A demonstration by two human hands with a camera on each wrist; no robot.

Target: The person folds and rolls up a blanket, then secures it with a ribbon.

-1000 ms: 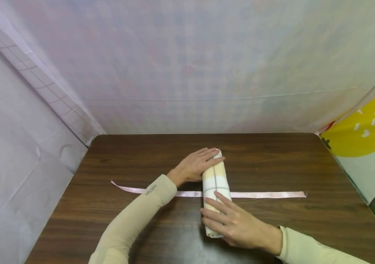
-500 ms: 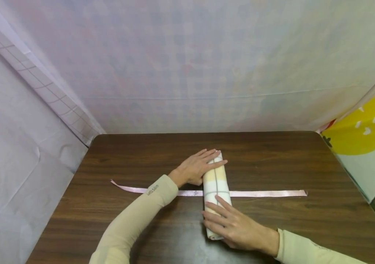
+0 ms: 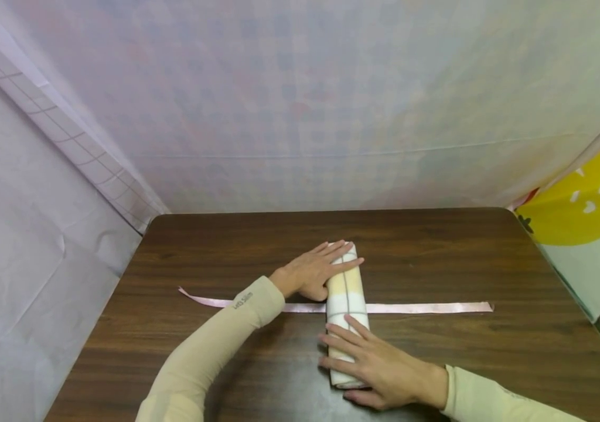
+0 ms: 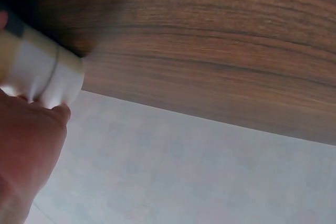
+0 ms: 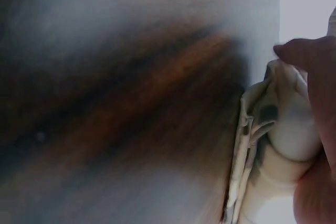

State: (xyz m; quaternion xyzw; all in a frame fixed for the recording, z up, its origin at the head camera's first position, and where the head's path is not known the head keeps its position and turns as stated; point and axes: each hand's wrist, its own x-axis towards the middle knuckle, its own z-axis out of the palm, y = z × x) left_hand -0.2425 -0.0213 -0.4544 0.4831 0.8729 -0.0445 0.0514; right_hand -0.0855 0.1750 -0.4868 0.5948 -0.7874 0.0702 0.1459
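Note:
A rolled cloth [image 3: 338, 302], white and pale yellow with thin grey lines, lies lengthwise over a pink ribbon [image 3: 429, 308]. My left hand [image 3: 307, 274] rests on the roll's far end, its fingers straight and spread across the top. Over the near end lies my right hand [image 3: 384, 369], fingers spread and reaching past the roll's left side, thumb apart by the near end. The left wrist view shows the far end of the roll [image 4: 44, 69] beside the left hand [image 4: 29, 145]. Layered folds of the near end [image 5: 247, 156] show in the right wrist view.
Everything lies on a dark wood-grain table [image 3: 437, 252]. The ribbon's left tail [image 3: 200, 299] curves away from me. A pale curtain [image 3: 300, 117] hangs behind the table's far edge, with a white sheet [image 3: 26, 281] on the left and a printed cloth [image 3: 585, 217] on the right.
The roll has shifted slightly towards me, with the left hand still on it. My right hand's fingers have spread further over it, and its thumb has come into sight.

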